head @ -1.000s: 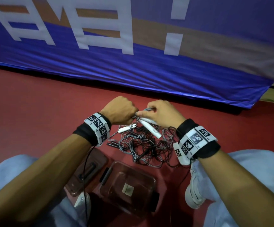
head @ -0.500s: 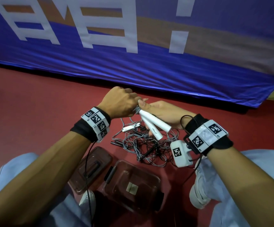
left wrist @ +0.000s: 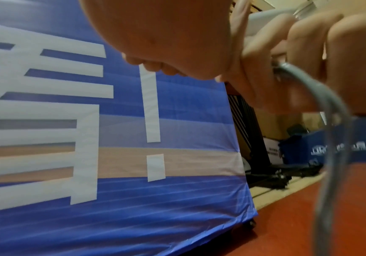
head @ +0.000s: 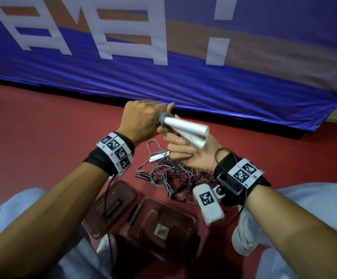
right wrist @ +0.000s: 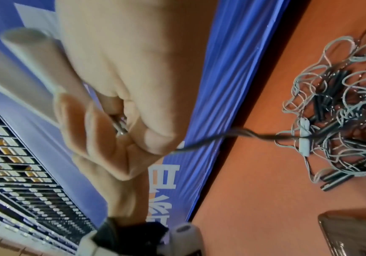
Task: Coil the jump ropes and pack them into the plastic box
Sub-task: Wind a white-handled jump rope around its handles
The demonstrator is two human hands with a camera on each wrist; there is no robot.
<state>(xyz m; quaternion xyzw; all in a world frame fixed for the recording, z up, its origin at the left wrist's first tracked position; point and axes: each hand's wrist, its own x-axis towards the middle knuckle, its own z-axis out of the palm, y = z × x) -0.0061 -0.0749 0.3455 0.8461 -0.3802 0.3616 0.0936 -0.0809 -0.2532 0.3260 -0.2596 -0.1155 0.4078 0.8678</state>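
Two white jump-rope handles (head: 185,130) are held side by side above the floor, with grey rope (head: 162,117) wound round their left ends. My right hand (head: 191,156) lies palm up beneath them and grips them; the same handles (right wrist: 31,57) show in the right wrist view. My left hand (head: 143,121) is a fist at the wound end, fingers curled round the grey rope (left wrist: 331,121), which trails down. A tangle of grey and black ropes (head: 173,178) lies on the red floor below. The clear plastic box (head: 187,220) stands open near my knees.
The box lid (head: 111,206) lies left of the box. A blue banner (head: 183,81) closes off the far side. My knees and white shoes flank the box. Red floor (head: 42,127) stretches to the left. The rope tangle (right wrist: 342,129) holds one small white handle.
Both hands have risen from the rope tangle with the white handles. My right hand has turned palm up, and the handles now point right.
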